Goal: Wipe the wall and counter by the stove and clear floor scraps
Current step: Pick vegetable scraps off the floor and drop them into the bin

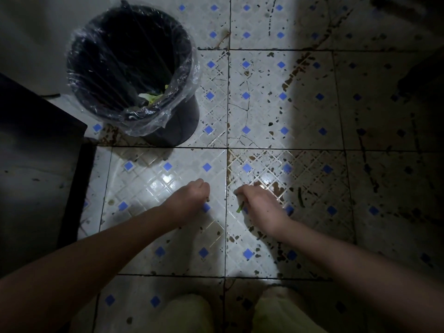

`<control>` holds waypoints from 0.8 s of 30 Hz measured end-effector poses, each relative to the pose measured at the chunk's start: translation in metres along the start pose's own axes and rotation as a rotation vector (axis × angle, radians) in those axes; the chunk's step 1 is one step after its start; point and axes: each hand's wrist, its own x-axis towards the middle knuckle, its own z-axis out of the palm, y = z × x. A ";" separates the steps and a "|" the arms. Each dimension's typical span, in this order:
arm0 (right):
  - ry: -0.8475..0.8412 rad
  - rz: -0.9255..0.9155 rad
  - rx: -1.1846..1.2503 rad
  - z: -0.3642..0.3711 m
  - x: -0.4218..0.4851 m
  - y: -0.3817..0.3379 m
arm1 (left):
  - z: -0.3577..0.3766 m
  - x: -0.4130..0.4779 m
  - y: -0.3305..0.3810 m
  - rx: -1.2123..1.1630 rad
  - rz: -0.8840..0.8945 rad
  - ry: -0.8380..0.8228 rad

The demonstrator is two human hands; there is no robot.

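Right hand is pinching green scrap on tiled floor; left hand is curling beside it, can't tell if gripping anything.

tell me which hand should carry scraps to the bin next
Right, probably: the right hand pinches a green scrap. The bin stands nearer the left hand, but whether that curled hand holds anything is unclear.
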 end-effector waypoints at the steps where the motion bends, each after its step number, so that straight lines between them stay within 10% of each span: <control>1: 0.006 -0.003 -0.007 0.001 0.001 0.000 | 0.001 0.000 0.000 -0.004 -0.007 -0.007; 24: -0.077 -0.197 -0.321 0.005 -0.005 0.005 | 0.000 0.003 -0.003 -0.062 0.046 0.010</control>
